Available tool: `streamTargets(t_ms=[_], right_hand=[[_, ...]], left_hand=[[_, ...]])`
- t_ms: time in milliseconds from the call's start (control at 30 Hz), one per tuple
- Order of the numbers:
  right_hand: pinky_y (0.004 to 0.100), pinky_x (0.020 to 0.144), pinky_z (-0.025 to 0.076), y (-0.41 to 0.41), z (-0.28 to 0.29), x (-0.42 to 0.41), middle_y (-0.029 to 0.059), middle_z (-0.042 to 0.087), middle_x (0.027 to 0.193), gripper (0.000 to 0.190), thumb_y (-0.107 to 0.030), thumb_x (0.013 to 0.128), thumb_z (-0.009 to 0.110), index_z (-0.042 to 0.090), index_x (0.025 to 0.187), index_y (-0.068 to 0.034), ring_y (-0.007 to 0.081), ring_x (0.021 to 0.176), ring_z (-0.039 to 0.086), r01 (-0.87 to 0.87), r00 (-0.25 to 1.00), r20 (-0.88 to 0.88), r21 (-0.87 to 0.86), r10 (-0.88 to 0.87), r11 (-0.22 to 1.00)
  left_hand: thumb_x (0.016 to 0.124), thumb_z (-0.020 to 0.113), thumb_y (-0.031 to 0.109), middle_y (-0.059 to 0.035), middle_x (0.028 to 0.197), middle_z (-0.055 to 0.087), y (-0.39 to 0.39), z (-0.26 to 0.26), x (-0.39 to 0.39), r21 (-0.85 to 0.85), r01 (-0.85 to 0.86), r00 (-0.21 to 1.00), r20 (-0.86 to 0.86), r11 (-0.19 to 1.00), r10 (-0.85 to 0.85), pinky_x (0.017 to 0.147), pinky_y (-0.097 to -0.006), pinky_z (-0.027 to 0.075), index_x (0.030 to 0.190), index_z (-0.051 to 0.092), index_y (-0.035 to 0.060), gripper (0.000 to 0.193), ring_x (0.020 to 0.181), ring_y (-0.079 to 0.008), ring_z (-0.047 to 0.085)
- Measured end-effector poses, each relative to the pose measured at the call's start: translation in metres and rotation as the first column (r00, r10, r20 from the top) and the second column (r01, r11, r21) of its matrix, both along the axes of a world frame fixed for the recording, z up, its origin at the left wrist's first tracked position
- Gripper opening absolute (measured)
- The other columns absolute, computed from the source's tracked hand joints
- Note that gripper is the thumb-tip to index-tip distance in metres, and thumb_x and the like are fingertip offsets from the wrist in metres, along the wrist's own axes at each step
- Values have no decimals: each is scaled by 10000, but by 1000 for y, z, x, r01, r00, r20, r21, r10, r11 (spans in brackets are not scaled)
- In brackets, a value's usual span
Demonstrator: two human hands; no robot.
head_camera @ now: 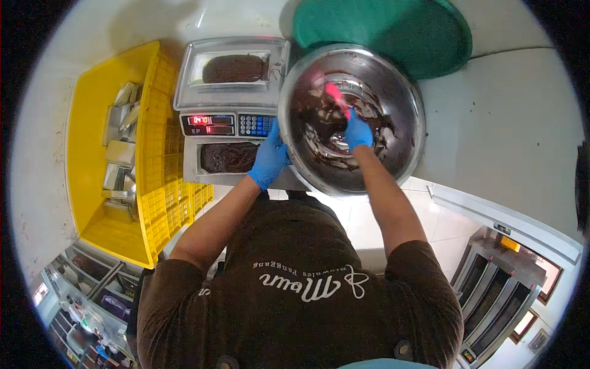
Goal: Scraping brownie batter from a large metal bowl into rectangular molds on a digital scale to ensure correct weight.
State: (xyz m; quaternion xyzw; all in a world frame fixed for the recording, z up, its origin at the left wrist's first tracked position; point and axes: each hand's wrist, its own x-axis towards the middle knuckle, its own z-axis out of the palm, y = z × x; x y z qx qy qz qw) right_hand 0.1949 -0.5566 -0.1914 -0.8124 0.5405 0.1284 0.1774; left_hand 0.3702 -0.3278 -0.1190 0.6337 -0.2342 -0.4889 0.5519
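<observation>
My right hand (pixel 359 133), in a blue glove, is shut on a spatula with a pinkish-red blade (pixel 336 94). The blade is inside a large metal mixing bowl (pixel 417 138) smeared with dark brown batter (pixel 318 110). At the bowl's left rim, my gloved left hand (pixel 269 159) grips the edge; some of its fingers are hidden. Left of the bowl is a digital scale (pixel 234 124) with lit red digits. On its platform rests a lined rectangular pan of dark batter (pixel 235 68). A second such pan (pixel 228 157) stands before the scale, beside my left hand.
A yellow plastic crate (pixel 150 184) at left holds several metal pans (pixel 120 152). Behind the bowl is a round green plastic tub or lid (pixel 382 27). White worktop (pixel 502 124) extends right. A deck-like metal appliance (pixel 498 286) stands lower right. Another person (pixel 83 339) appears lower left.
</observation>
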Motion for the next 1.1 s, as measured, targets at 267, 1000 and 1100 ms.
streamTargets(t_ms=[267,1000,1100], right_hand=[[485,766,499,93,-31,36,237,627,1025,404,-122,884,434,470,1283,-71,426,883,613,-215,970,137,107,199,971],[275,596,460,99,151,182,64,610,795,311,-108,950,493,554,1247,-41,134,642,554,-164,317,948,92,-35,982],[455,813,458,91,113,196,266,582,1089,342,-82,909,474,548,1243,-71,440,982,558,-377,710,526,-278,468,884]], left_hand=[[843,420,-80,-145,1059,621,0,-8,2,57,1,1000,12,998,-2,699,-336,559,1470,213,93,683,815,-198,631],[884,581,161,-129,974,638,53,-19,34,96,32,995,-102,995,-22,696,-317,524,1489,152,119,743,808,-193,625],[879,581,148,-124,968,638,67,-33,43,94,0,981,-192,996,18,684,-306,519,1486,172,120,733,813,-187,626]])
